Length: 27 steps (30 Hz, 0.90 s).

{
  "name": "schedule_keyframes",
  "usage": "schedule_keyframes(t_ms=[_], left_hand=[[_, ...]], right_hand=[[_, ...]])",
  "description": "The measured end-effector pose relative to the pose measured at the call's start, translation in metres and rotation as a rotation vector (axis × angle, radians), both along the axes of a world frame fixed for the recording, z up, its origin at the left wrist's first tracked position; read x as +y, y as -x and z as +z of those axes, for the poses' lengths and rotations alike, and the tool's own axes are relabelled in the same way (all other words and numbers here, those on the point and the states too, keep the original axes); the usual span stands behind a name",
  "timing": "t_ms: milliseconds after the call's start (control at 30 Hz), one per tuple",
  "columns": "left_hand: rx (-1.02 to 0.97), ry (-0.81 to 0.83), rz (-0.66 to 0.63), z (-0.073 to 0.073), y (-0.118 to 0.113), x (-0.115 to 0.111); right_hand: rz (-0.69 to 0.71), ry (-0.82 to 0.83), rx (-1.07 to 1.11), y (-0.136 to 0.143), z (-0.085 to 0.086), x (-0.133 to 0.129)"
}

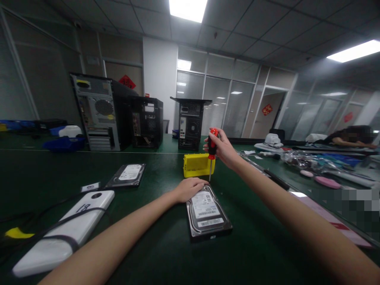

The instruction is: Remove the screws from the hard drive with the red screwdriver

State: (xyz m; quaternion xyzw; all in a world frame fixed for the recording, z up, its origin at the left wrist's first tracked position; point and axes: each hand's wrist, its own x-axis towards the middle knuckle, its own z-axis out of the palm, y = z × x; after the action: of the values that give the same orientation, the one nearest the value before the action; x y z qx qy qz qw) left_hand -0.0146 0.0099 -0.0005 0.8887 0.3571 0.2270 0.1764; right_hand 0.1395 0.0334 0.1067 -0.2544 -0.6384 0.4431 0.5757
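The left hand [190, 189] lies on the far end of the drive [207, 211], with its fingers close together. I cannot tell if they grip its edge. The drive sits flat on the green table [154, 253], with its white label facing up.

The right hand [224, 145] is wrapped around the red and black screwdriver [211, 149]. The screwdriver stands almost straight up, and its tip points down at the far end of the drive, close to the left hand's fingers. I cannot tell if the tip touches a screw.

Just behind the drive is a yellow box [196, 166]. A second drive [128, 175] lies to the left of the drive. Nearer, also on the left of the drive, is a white slab [69, 231] marked 18, with a black cord [80, 210] across it. Far behind the drive stand three black cases [124, 114].
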Motion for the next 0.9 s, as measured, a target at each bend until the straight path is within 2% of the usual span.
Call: schedule_keyframes(t_ms=[167, 333, 533, 900], left_hand=[[0.000, -0.002, -0.005, 0.001, 0.000, 0.000], [-0.001, -0.009, -0.012, 0.000, -0.001, 0.001], [0.000, -0.012, -0.008, -0.001, 0.000, 0.001], [0.003, 0.003, 0.000, 0.002, 0.000, -0.001]], right_hand=[[-0.087, -0.048, 0.013, 0.001, 0.005, 0.003], [-0.143, -0.087, -0.073, 0.001, 0.009, 0.002], [-0.031, 0.031, -0.062, 0.003, 0.013, 0.001], [-0.050, -0.076, -0.110, 0.006, 0.012, 0.004]])
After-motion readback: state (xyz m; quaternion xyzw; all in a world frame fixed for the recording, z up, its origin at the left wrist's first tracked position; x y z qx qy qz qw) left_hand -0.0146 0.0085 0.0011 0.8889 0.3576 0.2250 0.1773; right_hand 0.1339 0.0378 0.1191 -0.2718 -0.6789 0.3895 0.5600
